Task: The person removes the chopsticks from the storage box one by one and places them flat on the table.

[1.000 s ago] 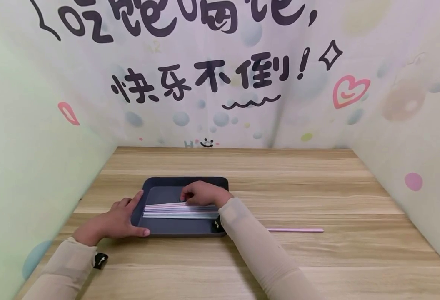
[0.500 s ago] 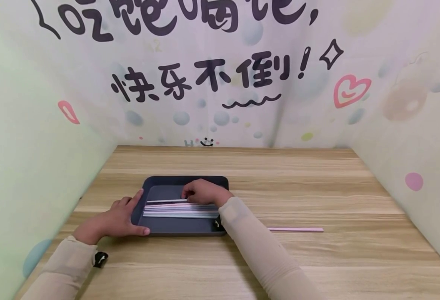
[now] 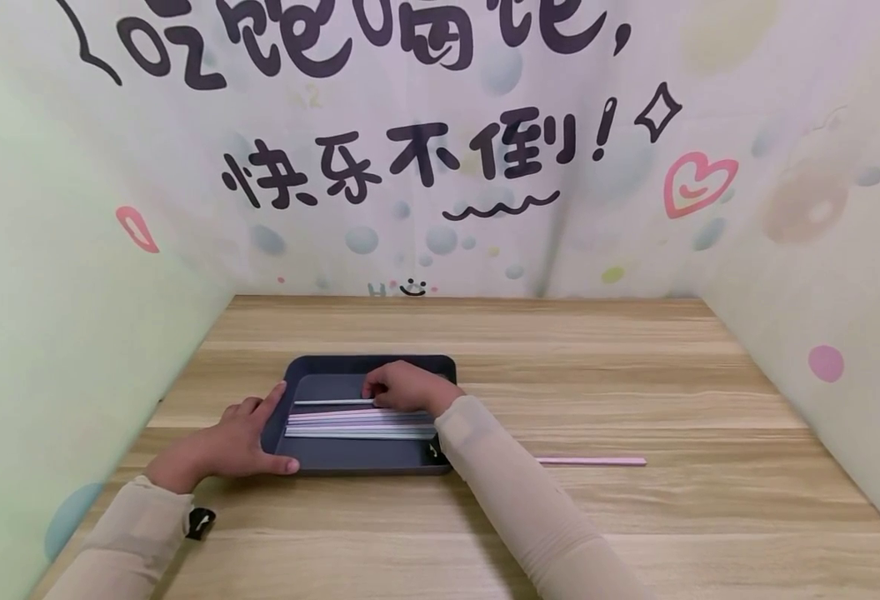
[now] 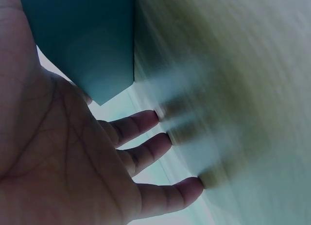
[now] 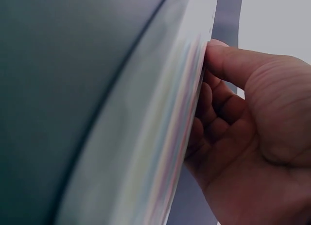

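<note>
In the head view a dark rectangular tray (image 3: 365, 463) lies on the table, with several thin pastel sticks (image 3: 357, 427) side by side in it. My left hand (image 3: 233, 437) spreads along the tray's left end, thumb at the front corner and index finger at the side. The left wrist view has the straight fingers (image 4: 163, 198) beside the tray wall (image 4: 82, 45). My right hand (image 3: 410, 387) reaches into the tray, thumb and fingertips pinching a pale stick (image 3: 331, 402) set apart behind the others. The right wrist view has its thumb (image 5: 233, 64) against a stick's edge.
A pink stick (image 3: 593, 461) lies on the wooden table (image 3: 635, 375) to the right of the tray, partly hidden behind the right sleeve (image 3: 530, 508). Printed walls (image 3: 440, 233) stand behind the table and at both sides.
My right hand has parted a pale stick from the back of the bundle, leaving a gap between them. The left hand stays at the tray.
</note>
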Available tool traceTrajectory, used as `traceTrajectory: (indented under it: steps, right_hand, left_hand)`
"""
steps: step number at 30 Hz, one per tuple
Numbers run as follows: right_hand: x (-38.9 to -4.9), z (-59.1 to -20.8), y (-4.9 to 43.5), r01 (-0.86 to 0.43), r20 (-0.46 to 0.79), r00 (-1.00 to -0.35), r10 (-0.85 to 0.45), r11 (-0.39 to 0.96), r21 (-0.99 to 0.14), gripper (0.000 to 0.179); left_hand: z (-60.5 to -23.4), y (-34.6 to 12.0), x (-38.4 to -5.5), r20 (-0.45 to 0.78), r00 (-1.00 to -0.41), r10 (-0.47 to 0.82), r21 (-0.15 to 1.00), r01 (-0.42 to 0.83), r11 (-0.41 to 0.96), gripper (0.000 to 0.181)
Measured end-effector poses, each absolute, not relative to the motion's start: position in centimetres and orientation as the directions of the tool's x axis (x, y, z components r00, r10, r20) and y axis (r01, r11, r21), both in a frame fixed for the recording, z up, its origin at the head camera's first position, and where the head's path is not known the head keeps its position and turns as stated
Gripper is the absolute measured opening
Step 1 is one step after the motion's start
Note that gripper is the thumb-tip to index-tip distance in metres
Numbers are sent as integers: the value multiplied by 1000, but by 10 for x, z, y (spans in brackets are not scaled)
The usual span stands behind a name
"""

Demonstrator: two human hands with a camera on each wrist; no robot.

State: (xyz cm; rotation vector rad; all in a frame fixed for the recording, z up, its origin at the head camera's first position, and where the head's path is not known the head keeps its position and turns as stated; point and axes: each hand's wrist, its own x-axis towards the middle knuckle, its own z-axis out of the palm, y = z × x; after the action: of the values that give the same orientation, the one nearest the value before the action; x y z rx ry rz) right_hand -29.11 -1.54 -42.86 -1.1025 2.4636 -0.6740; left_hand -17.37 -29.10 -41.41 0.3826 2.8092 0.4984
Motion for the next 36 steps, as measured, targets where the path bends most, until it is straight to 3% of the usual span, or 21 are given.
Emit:
traceTrajectory:
  steps: [36]
  right_hand:
    - [-288,-424,-19,-620,-94,-631,-770,574,-535,12]
  left_hand:
    - [-413,-293,-172,-186,-932,310,371,225,901,127]
